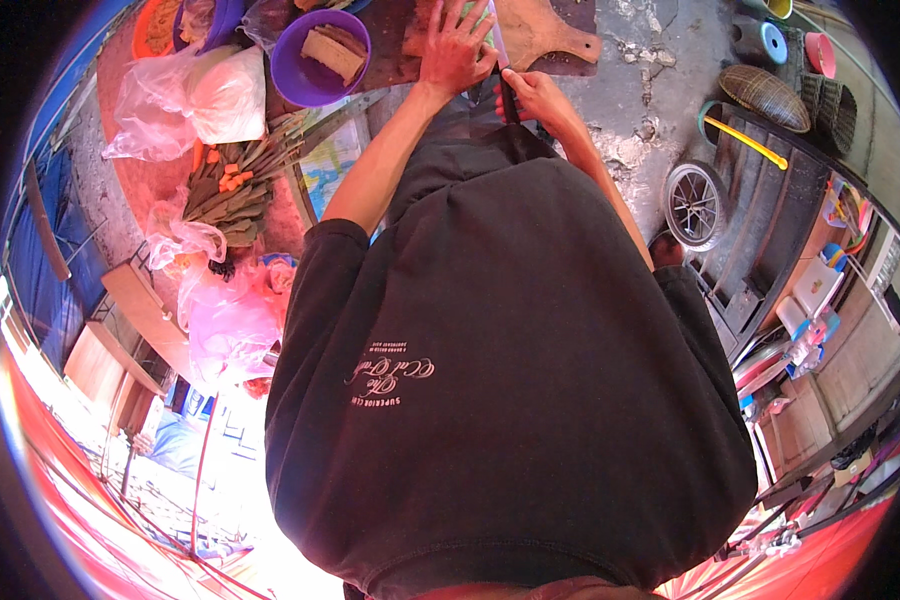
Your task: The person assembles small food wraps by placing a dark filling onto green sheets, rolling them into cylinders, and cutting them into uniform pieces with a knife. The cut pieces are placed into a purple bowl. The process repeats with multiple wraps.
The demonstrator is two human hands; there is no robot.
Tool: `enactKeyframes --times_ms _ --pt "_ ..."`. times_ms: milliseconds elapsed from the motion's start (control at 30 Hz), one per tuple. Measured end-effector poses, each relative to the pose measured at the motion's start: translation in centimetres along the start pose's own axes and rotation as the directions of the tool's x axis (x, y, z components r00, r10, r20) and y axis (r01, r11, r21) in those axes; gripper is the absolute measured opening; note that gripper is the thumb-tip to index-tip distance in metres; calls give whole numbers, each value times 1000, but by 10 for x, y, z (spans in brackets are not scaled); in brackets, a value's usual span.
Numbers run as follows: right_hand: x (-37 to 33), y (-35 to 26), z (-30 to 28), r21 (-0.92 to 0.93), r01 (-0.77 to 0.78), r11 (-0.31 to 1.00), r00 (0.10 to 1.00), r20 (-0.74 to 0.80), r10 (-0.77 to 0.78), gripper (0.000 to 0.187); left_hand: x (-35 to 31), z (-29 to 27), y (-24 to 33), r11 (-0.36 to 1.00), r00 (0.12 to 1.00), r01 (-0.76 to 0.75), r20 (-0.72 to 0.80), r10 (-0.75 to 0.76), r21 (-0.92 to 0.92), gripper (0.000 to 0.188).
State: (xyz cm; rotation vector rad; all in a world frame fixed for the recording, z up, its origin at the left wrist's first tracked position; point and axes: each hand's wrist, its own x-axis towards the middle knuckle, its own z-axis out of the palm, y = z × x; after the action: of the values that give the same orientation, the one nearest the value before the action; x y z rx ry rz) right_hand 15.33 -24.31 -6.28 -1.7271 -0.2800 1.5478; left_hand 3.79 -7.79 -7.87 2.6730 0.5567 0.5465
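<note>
At the top of the head view, my left hand [457, 45] lies with its fingers stretched out and spread, close to the knife blade. What lies beneath its fingers is cut off by the frame edge or hidden. My right hand [538, 98] is closed round the dark handle of a knife [499, 38], whose pale blade points away from me beside the left fingers. Just right of the blade is a wooden cutting board [540, 30] with a rounded handle. A purple bowl [282, 62] holding a pale brown block [333, 54] stands left of my left hand.
To the left are clear plastic bags [225, 95], orange pieces [235, 178] on brownish leaf-like strips [225, 205], and a pink bag [235, 325]. On the right are a spoked wheel [694, 205], a woven basket [765, 98] and a yellow-handled tool [750, 145].
</note>
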Motion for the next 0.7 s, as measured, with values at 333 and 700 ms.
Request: enactKeyframes --times_ms 333,700 --pt "-22 15 -12 -225 271 936 929 -194 -315 43 -1 -3 -10 997 999 -51 -9 50 -66 77" --pt "-29 25 -22 -174 291 941 893 -304 -333 37 -5 -16 -15 986 997 32 -65 -43 -166 57"
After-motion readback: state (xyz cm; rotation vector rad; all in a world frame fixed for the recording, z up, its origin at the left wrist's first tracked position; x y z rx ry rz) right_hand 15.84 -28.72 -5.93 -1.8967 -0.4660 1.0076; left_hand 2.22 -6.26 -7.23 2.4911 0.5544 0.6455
